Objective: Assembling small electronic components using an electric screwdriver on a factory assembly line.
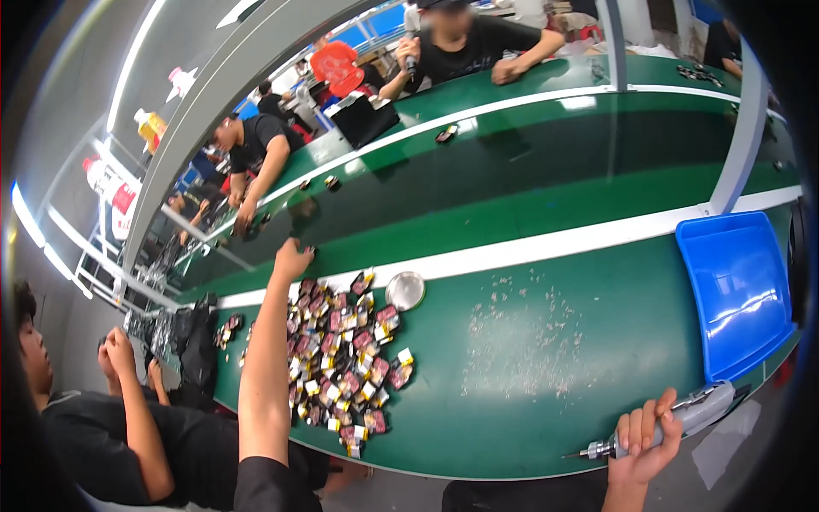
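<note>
My left arm stretches past a heap of small black, yellow and white parts to the edge of the dark green belt. There my left hand is closed, a small dark part showing at its fingertips. An electric screwdriver with a grey body lies in my right hand, fingers wrapped around it near the table's front edge. Its thin bit points left. Beside the heap sits a round, shallow metal dish.
Tiny pale bits are scattered on the green table. A blue tray stands at the right. White rails and a post border the belt. A co-worker sits close on the left; others work across the belt.
</note>
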Available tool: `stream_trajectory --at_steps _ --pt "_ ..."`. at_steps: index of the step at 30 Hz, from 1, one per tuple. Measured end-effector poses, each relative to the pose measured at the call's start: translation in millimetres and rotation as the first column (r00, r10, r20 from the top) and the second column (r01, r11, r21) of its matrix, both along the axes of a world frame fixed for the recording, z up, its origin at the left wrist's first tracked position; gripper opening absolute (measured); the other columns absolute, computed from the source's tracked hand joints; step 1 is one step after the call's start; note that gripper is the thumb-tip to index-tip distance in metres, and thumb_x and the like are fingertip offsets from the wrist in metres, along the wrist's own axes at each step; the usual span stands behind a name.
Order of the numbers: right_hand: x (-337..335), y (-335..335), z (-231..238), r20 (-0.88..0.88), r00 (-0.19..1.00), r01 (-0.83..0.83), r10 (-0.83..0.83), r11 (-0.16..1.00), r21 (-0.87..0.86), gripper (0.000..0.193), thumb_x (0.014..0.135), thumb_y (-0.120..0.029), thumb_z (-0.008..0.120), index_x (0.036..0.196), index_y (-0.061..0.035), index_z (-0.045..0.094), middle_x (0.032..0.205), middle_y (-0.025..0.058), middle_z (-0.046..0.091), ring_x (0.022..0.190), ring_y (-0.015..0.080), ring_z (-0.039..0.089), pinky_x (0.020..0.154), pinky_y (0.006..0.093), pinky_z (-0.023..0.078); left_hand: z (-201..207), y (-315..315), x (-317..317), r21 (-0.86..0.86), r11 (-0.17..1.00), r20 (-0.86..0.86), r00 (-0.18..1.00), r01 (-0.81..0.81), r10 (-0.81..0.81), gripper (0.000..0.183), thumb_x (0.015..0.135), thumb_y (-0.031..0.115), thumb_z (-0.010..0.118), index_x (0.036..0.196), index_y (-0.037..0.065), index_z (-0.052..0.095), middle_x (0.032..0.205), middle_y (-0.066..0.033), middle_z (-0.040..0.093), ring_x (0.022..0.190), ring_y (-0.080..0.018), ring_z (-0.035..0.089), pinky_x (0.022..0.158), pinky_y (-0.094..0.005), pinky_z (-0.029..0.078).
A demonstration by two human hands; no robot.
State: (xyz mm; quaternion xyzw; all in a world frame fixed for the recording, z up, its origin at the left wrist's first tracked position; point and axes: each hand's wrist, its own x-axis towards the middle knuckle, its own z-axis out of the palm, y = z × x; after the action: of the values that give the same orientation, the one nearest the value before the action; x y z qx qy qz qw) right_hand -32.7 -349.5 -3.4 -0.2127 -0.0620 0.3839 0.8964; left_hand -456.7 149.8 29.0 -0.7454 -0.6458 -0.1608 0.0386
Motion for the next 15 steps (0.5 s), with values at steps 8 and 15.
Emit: stream_trajectory --at_steps 8,15 --pt "-2.3 2.3 4.3 -0.085 0.994 0.064 -0.068 0.997 -0.051 0.008 0.091 -0.012 0.043 0.087 -0.0064 0.039 0.048 0.0004 0.033 0.035 0.0098 0.033 0.04 0.0269 0.036 -32.5 24.4 5.3 -0.014 1.0 -0.04 0.999 0.003 -0.003 0.04 0.072 0.016 0.066 0.105 -0.004 0.059 0.098 -0.0234 0.065 0.096 -0.0387 0.062 0.084 -0.0433 0.049" --pt "-0.9 -5.5 2.1 -0.032 0.999 0.009 -0.01 0.999 -0.04 0.009 0.089 -0.014 0.046 0.088 -0.0077 0.04 0.049 0.0004 0.034 0.037 0.0106 0.033 0.041 0.0284 0.036 -3.2 -11.6 42.9 -0.017 0.989 0.087 0.986 0.145 -0.143 0.036 0.074 0.013 0.068 0.103 -0.007 0.063 0.091 -0.0163 0.069 0.085 -0.025 0.068 0.08 -0.0324 0.052"
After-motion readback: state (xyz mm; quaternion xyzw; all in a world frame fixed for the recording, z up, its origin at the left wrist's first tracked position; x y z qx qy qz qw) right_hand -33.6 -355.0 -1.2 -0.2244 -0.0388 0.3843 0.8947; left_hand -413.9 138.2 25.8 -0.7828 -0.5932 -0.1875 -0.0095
